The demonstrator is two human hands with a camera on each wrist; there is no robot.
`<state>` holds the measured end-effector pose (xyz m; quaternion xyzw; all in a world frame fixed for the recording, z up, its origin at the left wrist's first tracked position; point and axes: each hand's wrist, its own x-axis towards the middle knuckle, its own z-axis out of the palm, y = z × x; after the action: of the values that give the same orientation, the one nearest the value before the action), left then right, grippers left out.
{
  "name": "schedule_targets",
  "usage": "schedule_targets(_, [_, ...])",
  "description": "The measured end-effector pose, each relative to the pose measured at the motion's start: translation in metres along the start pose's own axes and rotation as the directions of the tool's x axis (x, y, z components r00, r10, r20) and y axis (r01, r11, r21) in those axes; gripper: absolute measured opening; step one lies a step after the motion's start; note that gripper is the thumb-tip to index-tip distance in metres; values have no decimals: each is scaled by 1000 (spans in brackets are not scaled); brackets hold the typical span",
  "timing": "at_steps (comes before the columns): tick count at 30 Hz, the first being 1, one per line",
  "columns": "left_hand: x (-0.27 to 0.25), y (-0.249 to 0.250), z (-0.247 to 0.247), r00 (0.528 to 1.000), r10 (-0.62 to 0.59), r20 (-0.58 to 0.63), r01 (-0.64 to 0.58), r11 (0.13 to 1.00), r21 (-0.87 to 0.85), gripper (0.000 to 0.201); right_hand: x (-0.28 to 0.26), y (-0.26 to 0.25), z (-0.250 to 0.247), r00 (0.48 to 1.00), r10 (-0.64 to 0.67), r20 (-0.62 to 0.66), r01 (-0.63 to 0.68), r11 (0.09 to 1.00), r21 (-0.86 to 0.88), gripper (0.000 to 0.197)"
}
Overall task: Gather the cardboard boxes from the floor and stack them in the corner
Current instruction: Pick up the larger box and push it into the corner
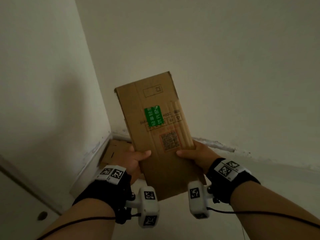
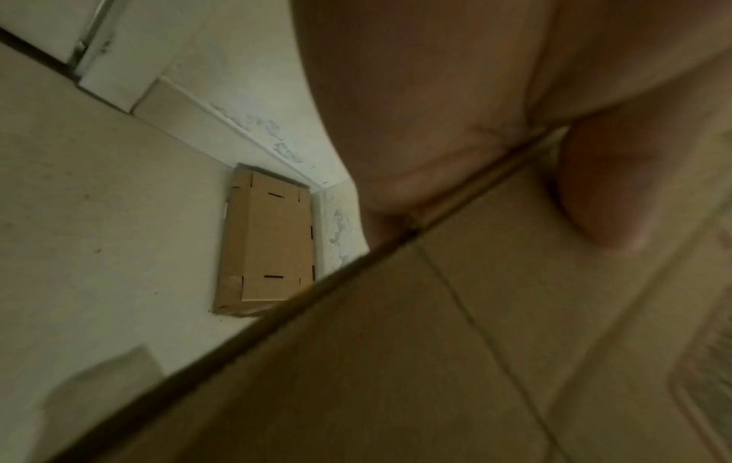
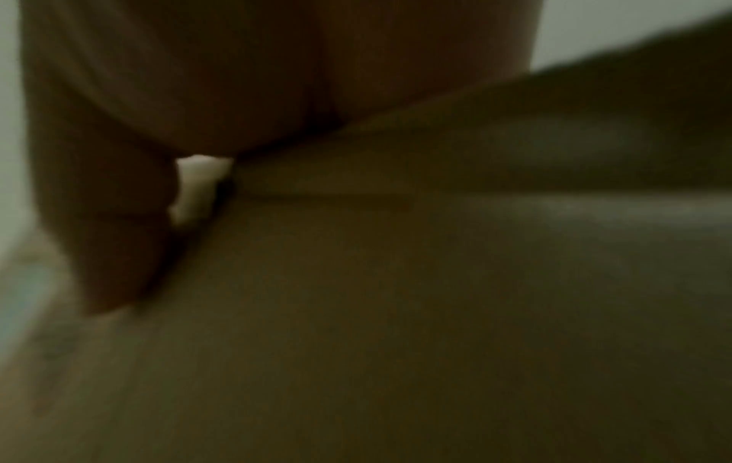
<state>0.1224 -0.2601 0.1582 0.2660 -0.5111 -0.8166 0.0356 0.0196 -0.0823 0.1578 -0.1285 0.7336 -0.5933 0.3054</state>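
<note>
With the flattened cardboard box (image 1: 155,134) at frame centre clamped by the left hand (image 1: 133,160) and right hand (image 1: 195,155), thumbs on top, it is best lowered flat and squared onto the box in the corner (image 2: 269,247), lower left of it.

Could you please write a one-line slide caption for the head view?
Both hands, left hand and right hand, grip a flattened cardboard box above another box lying in the corner.

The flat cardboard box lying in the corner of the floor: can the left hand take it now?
Probably not: the left hand already grips the held brown cardboard box with green sticker, which hangs above the flat cardboard box.
</note>
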Motion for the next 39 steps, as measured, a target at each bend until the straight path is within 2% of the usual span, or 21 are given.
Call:
schedule_targets(1, [3, 0, 0, 999, 11, -43, -11, 1000, 17, 40, 0, -1, 1, 1000, -1, -12, 1, 1000, -17, 43])
schedule_targets(3, [7, 0, 0, 994, 45, -102, -32, 991, 129, 49, 0, 0, 5, 999, -16, -27, 15, 999, -39, 29])
schedule_targets(6, [8, 1, 0, 968, 109, -224, -29, 942, 335, 63, 2, -1, 8, 998, -45, -52, 44, 999, -21, 22])
schedule_targets(10, [7, 6, -8, 924, 145, -354, -8, 933, 361, 102, 4, -1, 6, 993, -57, -100, 66, 994, 90, 19])
schedule_targets(12, [4, 6, -10, 922, 129, -365, 23, 923, 385, 113, 4, -1, 2, 993, -42, -109, 58, 988, 141, 17])
schedule_targets(14, [7, 3, -12, 947, 100, -306, 26, 924, 380, 121, 4, -2, -1, 992, -34, -120, 52, 987, 152, 18])
schedule_targets(16, [9, 2, -11, 967, 70, -245, 32, 921, 388, 117, 3, -3, -2, 989, -52, -138, 71, 988, 136, 20])
schedule_targets(17, [7, 4, -8, 967, 45, -252, 61, 916, 396, 111, 3, -4, -1, 986, -62, -156, 78, 992, 100, 18])
schedule_targets(19, [8, 4, -5, 959, -17, -284, 142, 894, 426, 99, 1, -4, 2, 975, -97, -202, 90, 995, -46, 14])
schedule_targets(21, [9, 4, 2, 971, -75, -228, 172, 879, 446, 92, 0, -5, 11, 957, -144, -252, 84, 969, -232, 11])
schedule_targets(22, [10, 3, 4, 984, -71, -164, 139, 885, 445, 88, 1, -4, 16, 947, -166, -275, 69, 942, -330, 12])
schedule_targets(23, [10, 3, 8, 992, -62, -111, 102, 907, 408, 73, 2, -2, 23, 940, -184, -286, 50, 907, -419, 21])
schedule_targets(25, [10, 3, 12, 999, -6, -42, 19, 950, 310, 26, 9, 3, 36, 938, -238, -251, 55, 819, -571, 27])
schedule_targets(26, [11, 3, 13, 999, 3, -34, 6, 969, 247, 22, 13, 7, 41, 938, -274, -212, 73, 755, -652, 29])
schedule_targets(28, [18, 6, 13, 997, -39, -67, 47, 990, 132, 35, 24, 14, 50, 937, -337, -94, 124, 570, -813, 41])
schedule_targets(30, [32, 6, 3, 976, -118, -185, 120, 993, 2, 39, 35, 20, 57, 938, -347, 20, 158, 374, -914, 52])
schedule_targets(33, [66, -3, -30, 927, -166, -336, 133, 984, -118, 32, 57, 29, 76, 946, -279, 166, 237, 245, -940, 57])
schedule_targets(35, [78, -7, -52, 900, -179, -398, 119, 978, -172, 28, 74, 39, 85, 957, -201, 207, 257, 264, -930, 56])
schedule_targets(36, [85, -10, -63, 888, -185, -420, 101, 971, -214, 23, 85, 49, 88, 972, -163, 169, 215, 326, -921, 59])
schedule_targets(38, [97, -17, -82, 872, -194, -449, 53, 950, -307, 38, 105, 68, 87, 994, -103, -38, 19, 507, -861, 64])
schedule_targets(39, [104, -22, -91, 870, -189, -455, 34, 944, -328, 46, 115, 78, 86, 985, -64, -158, -93, 572, -815, 67])
